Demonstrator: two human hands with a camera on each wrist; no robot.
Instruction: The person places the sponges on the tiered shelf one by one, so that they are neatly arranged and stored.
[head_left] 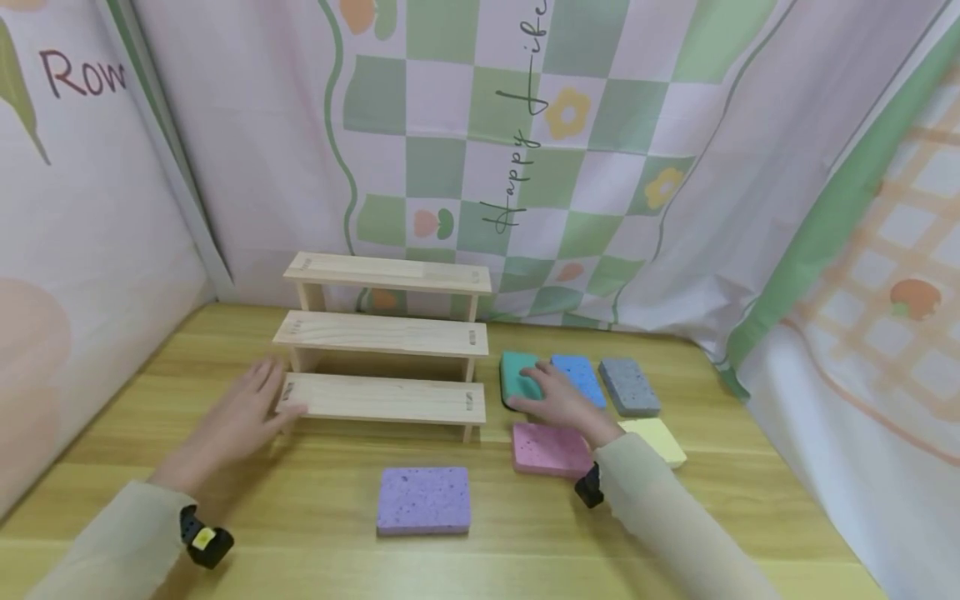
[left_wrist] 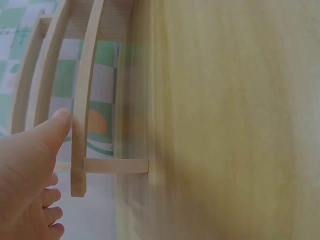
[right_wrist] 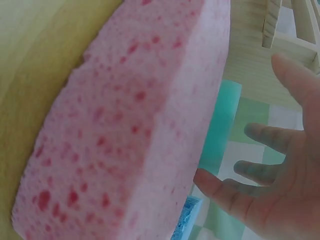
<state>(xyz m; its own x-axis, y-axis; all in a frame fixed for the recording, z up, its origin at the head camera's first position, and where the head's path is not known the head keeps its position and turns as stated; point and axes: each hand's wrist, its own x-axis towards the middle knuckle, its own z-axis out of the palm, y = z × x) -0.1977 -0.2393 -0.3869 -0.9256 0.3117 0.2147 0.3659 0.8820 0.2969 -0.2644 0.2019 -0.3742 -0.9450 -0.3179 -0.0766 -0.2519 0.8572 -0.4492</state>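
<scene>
A three-tier wooden shelf [head_left: 382, 398] stands left of centre. The left hand [head_left: 243, 412] is at its left end, thumb over the lowest board's corner; in the left wrist view that hand [left_wrist: 30, 175] has its thumb beside the board edge [left_wrist: 82, 110]. Above the teal sponge [head_left: 516, 375] the right hand [head_left: 562, 404] reaches with spread fingers. Whether it touches the sponge is unclear. In the right wrist view the hand [right_wrist: 285, 165] holds nothing, and the pink sponge [right_wrist: 125, 125] fills the foreground, with the teal one [right_wrist: 220, 125] behind.
Beside the teal sponge lie a blue sponge [head_left: 577, 379] and a grey one [head_left: 630, 387]. A pink sponge [head_left: 551, 450] and a yellow one [head_left: 656, 442] are nearer. The purple sponge [head_left: 423, 500] lies before the shelf. Printed curtains [head_left: 525, 167] hang behind the table.
</scene>
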